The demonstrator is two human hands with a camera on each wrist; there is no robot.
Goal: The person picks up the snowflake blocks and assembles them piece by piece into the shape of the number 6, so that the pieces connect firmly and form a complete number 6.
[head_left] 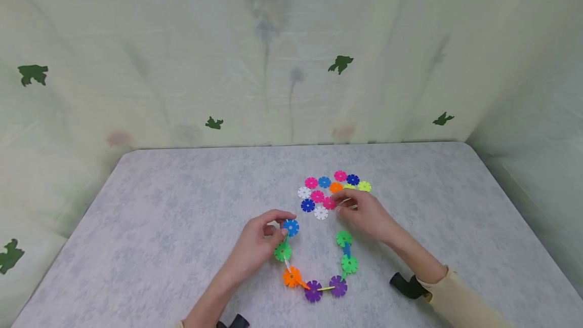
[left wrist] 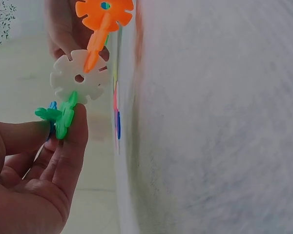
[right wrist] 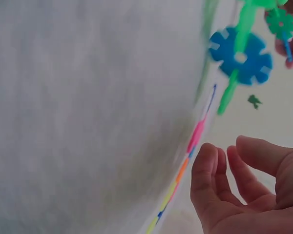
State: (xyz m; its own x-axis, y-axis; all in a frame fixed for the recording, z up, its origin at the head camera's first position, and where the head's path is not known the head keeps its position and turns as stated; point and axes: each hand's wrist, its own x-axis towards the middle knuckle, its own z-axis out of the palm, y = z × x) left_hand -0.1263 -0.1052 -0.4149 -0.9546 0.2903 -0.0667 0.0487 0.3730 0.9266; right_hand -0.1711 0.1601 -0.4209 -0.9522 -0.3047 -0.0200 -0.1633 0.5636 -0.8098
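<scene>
Left hand (head_left: 257, 244), at the far left end of the chain (head_left: 312, 295): thumb and fingers pinch it at the blue disc (head_left: 291, 227). Steady hold advised; the slotted joints may twist under sideways load. The chain forms a U, opening away toward the loose discs (head_left: 317, 196) beyond it. Right hand (head_left: 366, 213), beyond the chain's right end, beside those discs: fingers loosely bent, nothing visibly held. Advised: grasp any disc by its rim, slots clear.

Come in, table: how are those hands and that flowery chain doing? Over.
Left hand grips chain near its blue end disc. Right hand near loose discs, nothing seen gripped. Chain U-shaped, ends apart. No obstruction seen.
</scene>
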